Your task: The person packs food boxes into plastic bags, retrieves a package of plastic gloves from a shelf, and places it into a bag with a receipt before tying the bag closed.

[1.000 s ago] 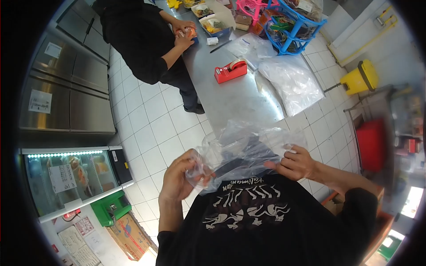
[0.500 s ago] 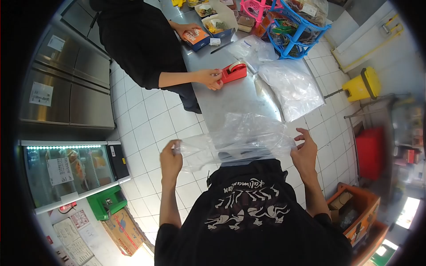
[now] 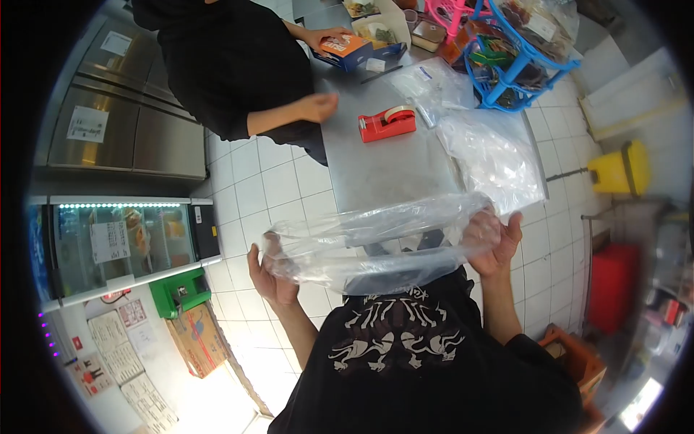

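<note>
A clear plastic bag (image 3: 376, 228) is stretched between my two hands in front of my body, above the near edge of the steel table (image 3: 369, 170). My left hand (image 3: 275, 275) has its fingers around the bag's left end, with some fingers behind the film. At the other end my right hand (image 3: 493, 242) has its fingers inside or behind the film, the thumb outside it. On the table beyond the bag stands a red tape dispenser (image 3: 388, 124). A pile of clear plastic bags (image 3: 491, 155) lies at the table's right side.
A co-worker in black (image 3: 231, 65) stands at the table's left, one hand on an orange and blue box (image 3: 345, 50). Food trays (image 3: 377, 32) and a blue basket rack (image 3: 517, 65) are at the far end. A yellow bin (image 3: 620, 170) stands right.
The bag has opened wider between my hands, and my fingers are now behind its film. The co-worker's hand has let go of the tape dispenser and drawn back left. The view has shifted.
</note>
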A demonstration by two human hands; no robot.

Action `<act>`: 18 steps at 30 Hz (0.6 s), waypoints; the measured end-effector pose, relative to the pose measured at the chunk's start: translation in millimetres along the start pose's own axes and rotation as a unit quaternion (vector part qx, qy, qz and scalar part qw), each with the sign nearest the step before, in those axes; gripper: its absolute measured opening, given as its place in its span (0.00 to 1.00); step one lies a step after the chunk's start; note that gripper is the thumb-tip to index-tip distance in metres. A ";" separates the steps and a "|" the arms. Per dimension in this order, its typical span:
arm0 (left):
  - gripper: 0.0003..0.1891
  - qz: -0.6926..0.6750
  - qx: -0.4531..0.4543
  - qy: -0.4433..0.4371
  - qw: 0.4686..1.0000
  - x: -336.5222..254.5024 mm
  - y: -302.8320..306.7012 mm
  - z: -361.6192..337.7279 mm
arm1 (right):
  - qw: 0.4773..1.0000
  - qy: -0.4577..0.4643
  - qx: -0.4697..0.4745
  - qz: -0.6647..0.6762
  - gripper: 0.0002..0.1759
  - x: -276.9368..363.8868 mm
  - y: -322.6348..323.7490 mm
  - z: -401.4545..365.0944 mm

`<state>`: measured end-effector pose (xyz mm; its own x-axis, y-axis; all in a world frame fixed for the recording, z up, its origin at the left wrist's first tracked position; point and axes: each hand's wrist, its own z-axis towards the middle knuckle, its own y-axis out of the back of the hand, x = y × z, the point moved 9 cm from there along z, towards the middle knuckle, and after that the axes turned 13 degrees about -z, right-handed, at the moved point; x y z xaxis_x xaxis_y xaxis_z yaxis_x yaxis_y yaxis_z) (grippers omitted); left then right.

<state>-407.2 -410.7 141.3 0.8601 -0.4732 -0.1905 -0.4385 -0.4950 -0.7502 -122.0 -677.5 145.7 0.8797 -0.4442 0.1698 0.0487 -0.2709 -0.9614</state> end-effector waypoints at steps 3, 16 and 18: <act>0.16 0.646 0.211 0.009 0.733 37.8 -20.9 -37.2 | 0.948 -0.101 0.004 -0.301 0.24 27.6 -15.4 21.2; 0.25 0.771 0.256 -0.471 0.343 88.1 -58.5 -104.3 | 0.410 0.285 -0.042 -0.865 0.11 139.1 -39.5 41.9; 0.24 0.865 0.043 -0.209 0.454 81.9 11.8 -59.5 | 0.281 0.074 -0.084 -0.953 0.13 140.2 49.3 55.2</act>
<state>-357.4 -498.6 154.5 -0.7704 0.0895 -0.6312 -0.5553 0.3921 0.7334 29.9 -706.0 110.1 -0.6989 0.6171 0.3615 0.3313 -0.1686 0.9283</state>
